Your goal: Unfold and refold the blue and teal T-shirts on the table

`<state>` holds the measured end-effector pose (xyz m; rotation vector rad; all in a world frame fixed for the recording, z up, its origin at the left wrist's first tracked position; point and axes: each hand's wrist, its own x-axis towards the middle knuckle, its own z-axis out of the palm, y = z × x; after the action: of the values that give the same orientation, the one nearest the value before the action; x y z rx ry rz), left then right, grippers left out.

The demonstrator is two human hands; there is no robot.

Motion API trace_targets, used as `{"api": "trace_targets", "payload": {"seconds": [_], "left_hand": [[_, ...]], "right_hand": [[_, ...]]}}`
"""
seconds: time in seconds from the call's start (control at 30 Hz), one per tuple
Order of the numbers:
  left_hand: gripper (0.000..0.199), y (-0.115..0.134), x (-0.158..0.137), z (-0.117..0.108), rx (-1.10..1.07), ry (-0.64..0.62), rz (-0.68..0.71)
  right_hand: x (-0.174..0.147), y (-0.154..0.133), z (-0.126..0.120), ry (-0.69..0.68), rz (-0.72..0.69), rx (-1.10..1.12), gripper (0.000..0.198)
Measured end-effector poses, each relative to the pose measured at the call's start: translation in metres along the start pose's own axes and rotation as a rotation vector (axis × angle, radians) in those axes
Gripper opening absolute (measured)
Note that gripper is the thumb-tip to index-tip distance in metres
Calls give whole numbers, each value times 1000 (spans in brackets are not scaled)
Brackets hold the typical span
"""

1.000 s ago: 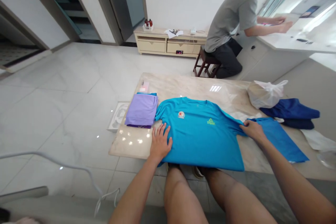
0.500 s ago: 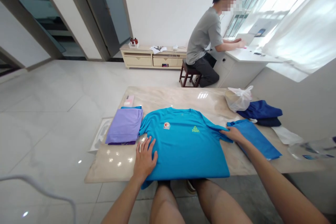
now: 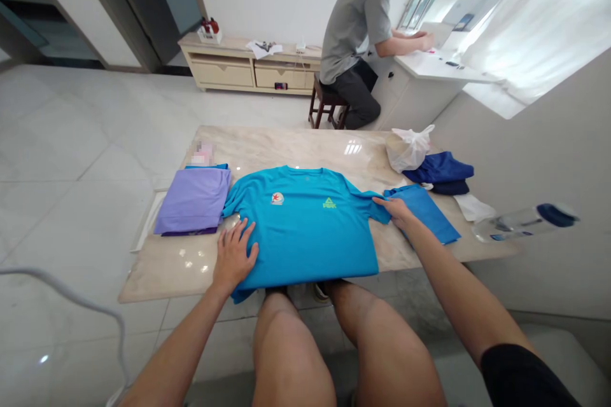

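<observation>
A bright blue T-shirt [image 3: 305,235] lies front side up across the table, its lower edge hanging over the near side. It has a round red-and-white badge and a green logo on the chest. My left hand [image 3: 235,254] rests with spread fingers on the shirt's left side, below that sleeve. At the opposite side, my right hand [image 3: 394,208] pinches the end of the other sleeve. Left of the shirt is a stack of folded clothes with a light purple garment [image 3: 193,200] on top. Just beyond my right hand lies a folded blue garment [image 3: 427,213].
The stone-topped table [image 3: 157,273] carries a white plastic bag [image 3: 408,149], dark blue clothing [image 3: 442,168] and a clear bottle [image 3: 520,224] lying at the right. Behind it, a person in a grey shirt [image 3: 358,19] sits on a stool [image 3: 327,98] near a low cabinet [image 3: 219,70].
My view has tilted down and turned slightly right, so everything appears higher and further left. Both hands keep their places on the shirt, which looks unchanged.
</observation>
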<state>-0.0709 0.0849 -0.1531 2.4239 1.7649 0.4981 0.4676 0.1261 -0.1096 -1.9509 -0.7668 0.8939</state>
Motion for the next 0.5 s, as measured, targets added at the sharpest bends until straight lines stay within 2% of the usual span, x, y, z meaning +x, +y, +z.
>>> {"api": "trace_targets", "payload": {"seconds": [0.1,0.17,0.3,0.4,0.5], "left_hand": [[58,1,0,-1,-13,-3,2],[59,2,1,-2,-20,-5,-1],[59,5,1,-2,-41,-13,-13],[59,6,1,-2,-43,-11,-17],[58,7,0,-2,-31,-1,-17]], "right_hand": [[-2,-2,-2,113,10,-120,36],[-4,-9,-5,188,-49,-180,45],[-14,-34,-2,271,-398,-526,56],[-29,-60,24,267,-587,-727,56],[-51,-85,69,156,-659,-696,56]]}}
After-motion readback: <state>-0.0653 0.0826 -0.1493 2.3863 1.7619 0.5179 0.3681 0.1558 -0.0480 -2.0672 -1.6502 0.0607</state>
